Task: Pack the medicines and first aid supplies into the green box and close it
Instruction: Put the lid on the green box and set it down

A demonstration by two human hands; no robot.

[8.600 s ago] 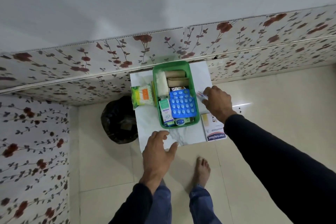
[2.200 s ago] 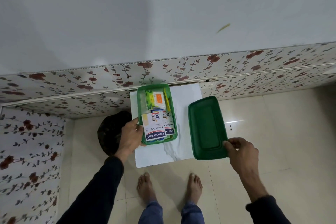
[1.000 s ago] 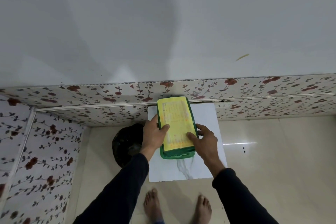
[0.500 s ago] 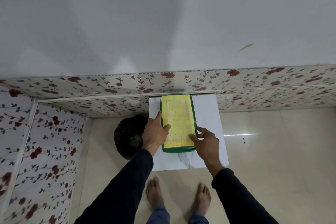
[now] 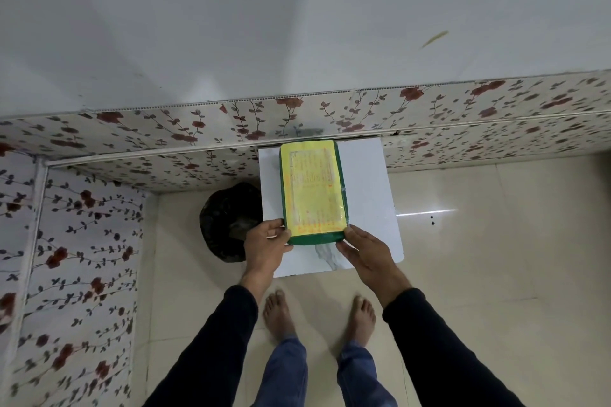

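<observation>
Green box (image 5: 313,239) closed, lid on top, with a yellow printed label (image 5: 313,191) covering almost the whole lid. Box lying on the small white table (image 5: 365,195), its far end near the flowered wall panel (image 5: 139,129), its near end toward the person. Left hand (image 5: 267,246) pressed at the near left corner of the box, fingers curled and touching the edge. Right hand (image 5: 363,249) at the near right corner, fingers stretched and touching the green side. Hands apart, one on each corner; a real grip or only a touch, cannot tell. Black round object (image 5: 226,220) on the floor just left of the table. Bare feet (image 5: 279,314) on the pale floor tiles below, dark sleeves (image 5: 218,347) on both arms.
</observation>
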